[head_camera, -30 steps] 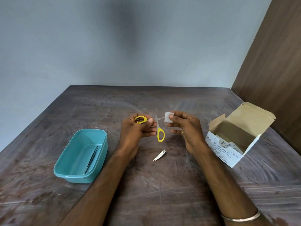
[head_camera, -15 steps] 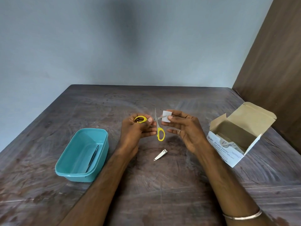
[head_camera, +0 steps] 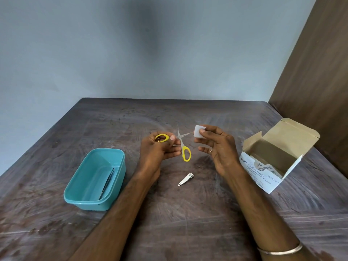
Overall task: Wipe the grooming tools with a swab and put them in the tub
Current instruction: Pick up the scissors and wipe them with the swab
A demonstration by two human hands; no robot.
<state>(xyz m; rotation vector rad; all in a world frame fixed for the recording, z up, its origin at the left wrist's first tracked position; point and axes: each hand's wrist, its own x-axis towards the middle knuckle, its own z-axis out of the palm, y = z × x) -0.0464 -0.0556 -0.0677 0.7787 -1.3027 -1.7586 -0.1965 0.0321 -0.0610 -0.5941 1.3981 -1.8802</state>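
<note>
The head camera looks down on a dark, scratched wooden tabletop that stands against a grey-blue wall.

The left hand is above the middle of the tabletop and grasps a small pair of scissors with yellow handles. Its fingers are curled around one yellow loop, and the thumb presses near the pivot. The other yellow loop hangs free below the fingers. The two thin metal blades are spread apart: one points up and away from the person, the other points to the right, toward the swab.

The right hand is just beside the scissors, on their right. It pinches a small white square swab between the thumb and the forefinger; the other fingers are loosely stretched, and one of them carries a ring. The tip of the right-pointing blade is very near the edge of the swab; I cannot tell if they touch. A thin metal bangle is on the right wrist.

A nail clipper lies flat on the tabletop below the two hands, apart from both.

On the left side stands a teal plastic tub. Inside it lies one slim dark metal tool, probably tweezers, along the right wall.

On the right side stands an open cardboard box with the print "Alcohol Swabs"; its lid flap is raised and packets are visible inside.
</note>
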